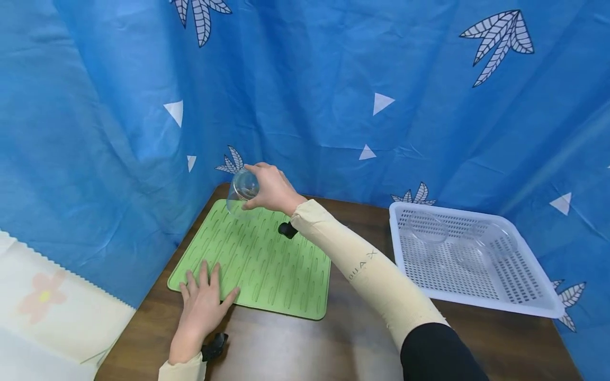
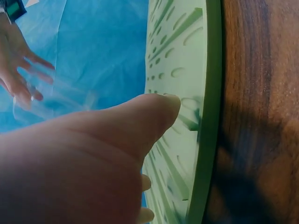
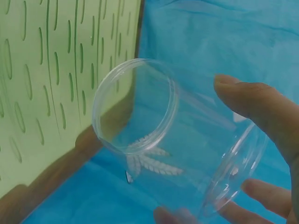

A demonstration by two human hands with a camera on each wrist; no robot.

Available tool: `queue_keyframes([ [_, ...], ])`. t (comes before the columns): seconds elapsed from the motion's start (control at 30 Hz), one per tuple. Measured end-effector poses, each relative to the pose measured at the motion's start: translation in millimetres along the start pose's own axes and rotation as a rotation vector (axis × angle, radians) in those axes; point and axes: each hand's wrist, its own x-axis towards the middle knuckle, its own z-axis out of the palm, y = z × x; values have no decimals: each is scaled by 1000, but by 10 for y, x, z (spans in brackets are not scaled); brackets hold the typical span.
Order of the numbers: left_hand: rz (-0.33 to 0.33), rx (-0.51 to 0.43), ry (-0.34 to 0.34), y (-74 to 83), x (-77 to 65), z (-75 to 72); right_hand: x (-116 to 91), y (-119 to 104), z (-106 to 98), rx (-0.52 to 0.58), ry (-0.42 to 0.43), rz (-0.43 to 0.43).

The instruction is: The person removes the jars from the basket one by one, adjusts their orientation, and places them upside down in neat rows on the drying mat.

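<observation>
A clear, see-through plastic jar is in my right hand, held above the far left corner of a green ridged mat. In the right wrist view the thumb and fingers grip the jar near its base, and its round rimmed mouth points toward the mat. My left hand rests on the mat's near left edge with its fingers spread. The left wrist view shows that thumb lying against the mat.
On the right of the brown wooden table stands a white perforated basket with clear round containers inside. A blue patterned curtain hangs behind and to the left. White cloth lies at the left.
</observation>
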Motion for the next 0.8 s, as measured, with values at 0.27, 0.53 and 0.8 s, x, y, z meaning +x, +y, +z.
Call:
queue_keyframes([
  [0.27,-38,-2,-43,-32,-17,24,277,-89,317,-42,-44,12],
  [0.53,-52,1,-63,-38,-28,20,481,-89,535,-68,-106,48],
  [0.8,-57,-31,-52,-65,-52,35,624,-121,778,-128,-160,58],
])
